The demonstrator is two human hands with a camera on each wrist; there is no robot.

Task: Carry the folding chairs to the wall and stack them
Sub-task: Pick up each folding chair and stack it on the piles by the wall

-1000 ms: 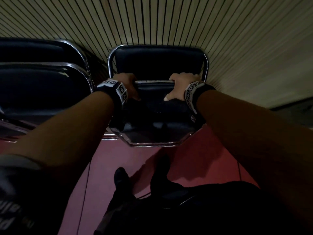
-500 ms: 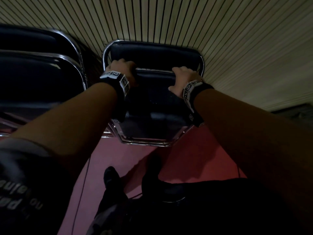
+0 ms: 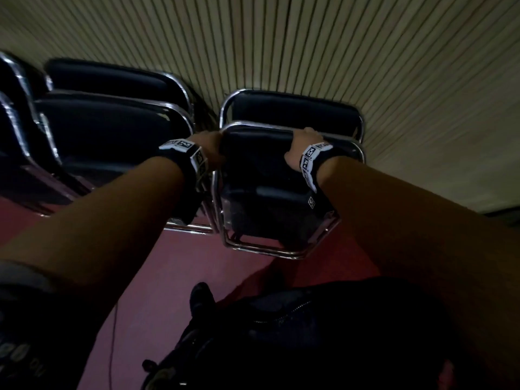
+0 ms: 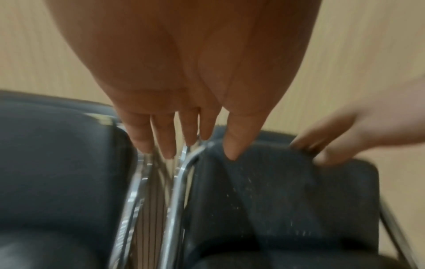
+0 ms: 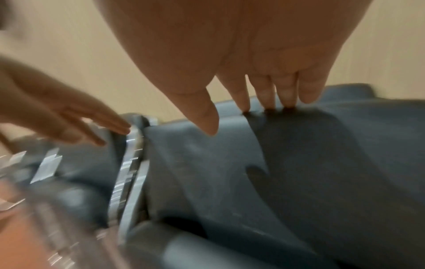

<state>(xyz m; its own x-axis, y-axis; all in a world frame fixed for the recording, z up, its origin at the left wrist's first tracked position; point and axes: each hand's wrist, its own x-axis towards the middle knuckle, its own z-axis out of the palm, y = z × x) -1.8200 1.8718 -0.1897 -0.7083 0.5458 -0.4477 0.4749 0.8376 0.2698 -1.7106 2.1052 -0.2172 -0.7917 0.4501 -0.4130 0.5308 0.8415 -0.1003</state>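
With our left hand (image 3: 209, 146) and right hand (image 3: 302, 147) flat-fingered on the folded chair (image 3: 270, 192), we judge it stiff, weighty, best gripped by its top rail.

No legible text. Wristbands (image 3: 311, 160) carry black-and-white square marker patterns; light lettering on dark sleeve (image 3: 19, 358) too blurred to read.
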